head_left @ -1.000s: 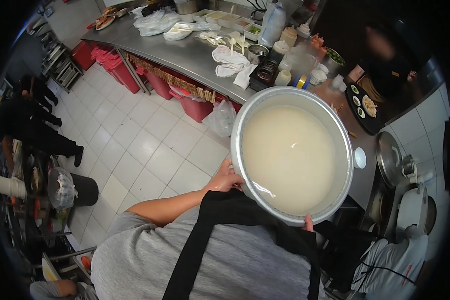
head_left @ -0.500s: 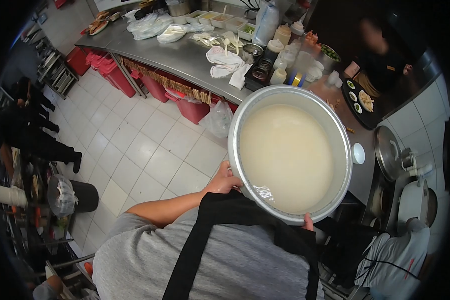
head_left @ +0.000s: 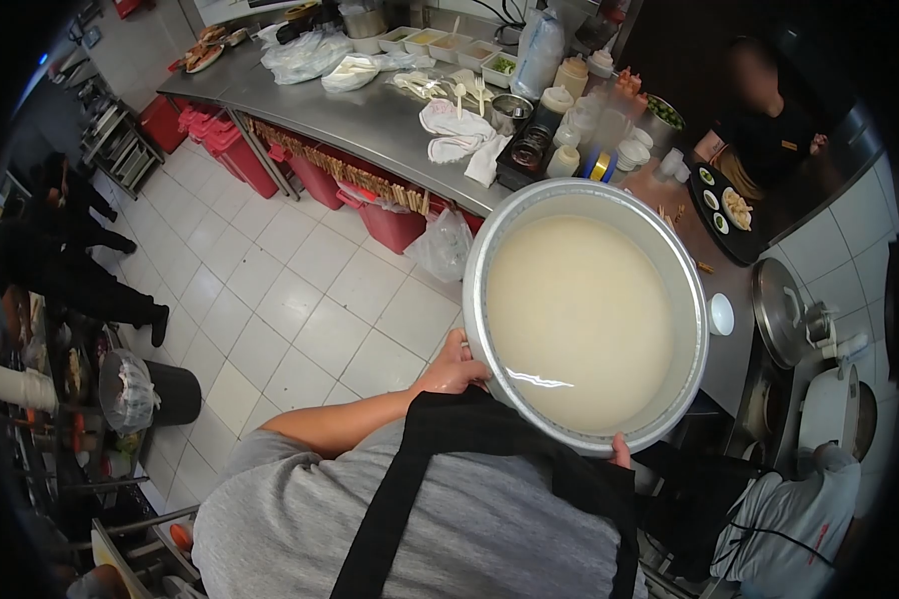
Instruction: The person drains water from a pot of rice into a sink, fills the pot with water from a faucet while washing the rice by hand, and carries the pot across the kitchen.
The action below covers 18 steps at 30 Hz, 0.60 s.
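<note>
At the far left of the kitchen, a person in dark clothes [head_left: 65, 255] stands on the white tiled floor [head_left: 290, 299], and a black bin [head_left: 165, 384] lined with a plastic bag sits near them. Further right, a long steel table [head_left: 360, 110] runs across the top, with red tubs [head_left: 235, 150] under it and white cloths [head_left: 459, 130], food trays [head_left: 449, 42] and squeeze bottles [head_left: 564, 100] on it. In front of the wearer's grey shirt and black apron strap, the left hand [head_left: 452, 367] is curled around the near left rim of a large metal pot [head_left: 489, 329], thumb over the edge. The pot is held at chest height, off any surface, roughly level, and nearly full of a pale cloudy liquid [head_left: 579, 319]. Only a thumb tip of the right hand [head_left: 620, 451] shows, pressed on the pot's near right rim; the rest is hidden, though it seems to be gripping underneath. Right of the pot, a dark tray [head_left: 724, 210] of small dishes lies before another person in black [head_left: 769, 130], and a round metal lid [head_left: 777, 314] rests nearby.
</note>
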Motion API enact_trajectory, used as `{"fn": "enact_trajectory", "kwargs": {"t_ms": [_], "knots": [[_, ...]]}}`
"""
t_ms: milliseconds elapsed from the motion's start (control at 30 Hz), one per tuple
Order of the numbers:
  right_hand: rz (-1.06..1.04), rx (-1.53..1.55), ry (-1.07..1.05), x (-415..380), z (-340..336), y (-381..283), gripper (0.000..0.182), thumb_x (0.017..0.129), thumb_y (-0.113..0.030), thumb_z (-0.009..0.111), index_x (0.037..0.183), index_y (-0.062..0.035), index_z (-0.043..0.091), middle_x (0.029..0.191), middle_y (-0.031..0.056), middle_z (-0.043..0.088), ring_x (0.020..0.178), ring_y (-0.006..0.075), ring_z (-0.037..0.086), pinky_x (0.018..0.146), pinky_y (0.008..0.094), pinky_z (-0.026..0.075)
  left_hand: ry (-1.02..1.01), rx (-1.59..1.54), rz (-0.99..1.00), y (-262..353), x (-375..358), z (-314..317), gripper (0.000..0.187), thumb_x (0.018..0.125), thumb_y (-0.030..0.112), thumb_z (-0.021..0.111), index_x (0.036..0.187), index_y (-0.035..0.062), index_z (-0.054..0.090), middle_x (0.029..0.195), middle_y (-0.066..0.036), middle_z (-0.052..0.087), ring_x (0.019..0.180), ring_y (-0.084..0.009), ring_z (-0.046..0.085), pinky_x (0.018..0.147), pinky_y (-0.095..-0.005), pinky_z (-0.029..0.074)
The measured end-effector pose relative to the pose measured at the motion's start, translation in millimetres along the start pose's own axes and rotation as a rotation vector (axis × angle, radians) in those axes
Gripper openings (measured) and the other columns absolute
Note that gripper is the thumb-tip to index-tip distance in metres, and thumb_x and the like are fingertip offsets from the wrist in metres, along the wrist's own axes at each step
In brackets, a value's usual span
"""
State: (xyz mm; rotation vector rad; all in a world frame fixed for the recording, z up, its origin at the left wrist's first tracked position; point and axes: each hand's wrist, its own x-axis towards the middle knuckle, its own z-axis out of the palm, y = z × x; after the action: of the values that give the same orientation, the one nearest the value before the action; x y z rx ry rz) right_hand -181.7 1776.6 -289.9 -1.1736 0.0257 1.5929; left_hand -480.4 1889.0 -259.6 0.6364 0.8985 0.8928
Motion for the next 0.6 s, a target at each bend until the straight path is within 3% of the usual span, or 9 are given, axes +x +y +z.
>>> {"fn": "enact_trajectory", "kwargs": {"t_ms": [367, 600], "knots": [[0.025, -0.029, 0.075, -14, 28, -5, 0.059, 0.088, -0.042, 0.046, 0.133, -0.0069, 0.031, 0.134, 0.0127, 0.038, 0.122, 0.0287, 0.038, 0.104, 0.0435, 0.027, -0.007, -0.032, -0.01, 2, -1, 1, 0.046, 0.074, -0.006, 0.054, 0.112, 0.0044, 0.029, 0.09, -0.011, 0.058, 0.069, -0.0127, 0.056, 0.06, -0.0234, 0.044], [0.01, -0.048, -0.032, -10, 15, -4, 0.059, 0.088, -0.042, 0.046, 0.133, -0.0071, 0.031, 0.135, 0.0118, 0.038, 0.121, 0.0289, 0.039, 0.104, 0.0439, 0.028, 0.017, 0.003, -0.007, 0, 1, 0, 0.048, 0.074, -0.004, 0.057, 0.111, 0.0032, 0.028, 0.089, -0.011, 0.057, 0.069, -0.0126, 0.056, 0.058, -0.0232, 0.045]]}}
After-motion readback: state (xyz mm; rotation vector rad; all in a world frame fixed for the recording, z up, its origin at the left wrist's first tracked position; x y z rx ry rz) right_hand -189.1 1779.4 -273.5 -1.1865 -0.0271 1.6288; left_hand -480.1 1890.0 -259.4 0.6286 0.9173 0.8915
